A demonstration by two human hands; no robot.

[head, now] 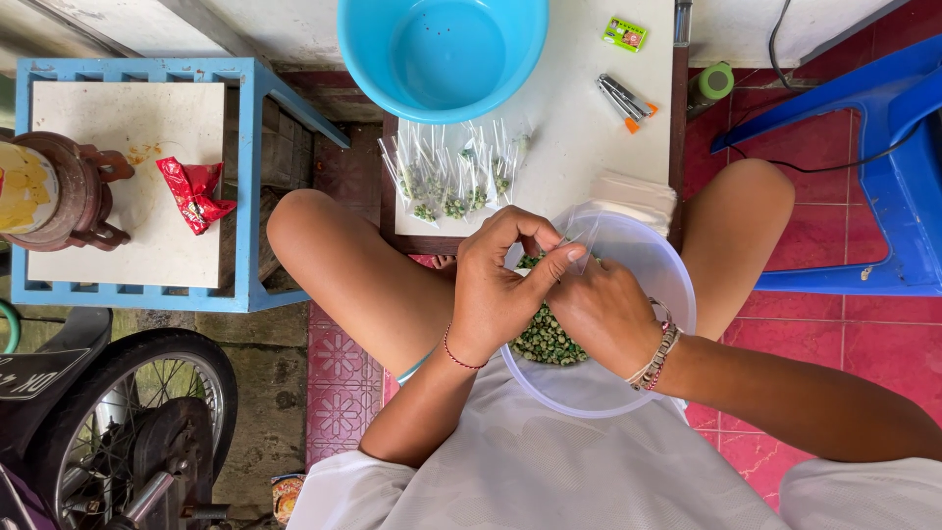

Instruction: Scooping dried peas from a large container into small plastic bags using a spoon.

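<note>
A clear plastic bowl [659, 263] rests on my lap, holding green peas [546, 340]. Both hands meet over its near-left rim. My left hand [502, 285] pinches the top of a small clear plastic bag [581, 236] between thumb and fingers. My right hand [601, 312] is beside it, fingers curled on the same bag, reaching down into the bowl. Little of the bag shows between the fingers. Several filled small bags of peas [449, 183] lie in a row on the white low table [579, 128] ahead.
A blue basin [442, 54], a stapler [624, 100] and a small green box [625, 34] sit on the table. A blue stand [265, 128] at left carries a red wrapper [196, 191]. A motorbike wheel [128, 422] is lower left, a blue chair [883, 147] at right.
</note>
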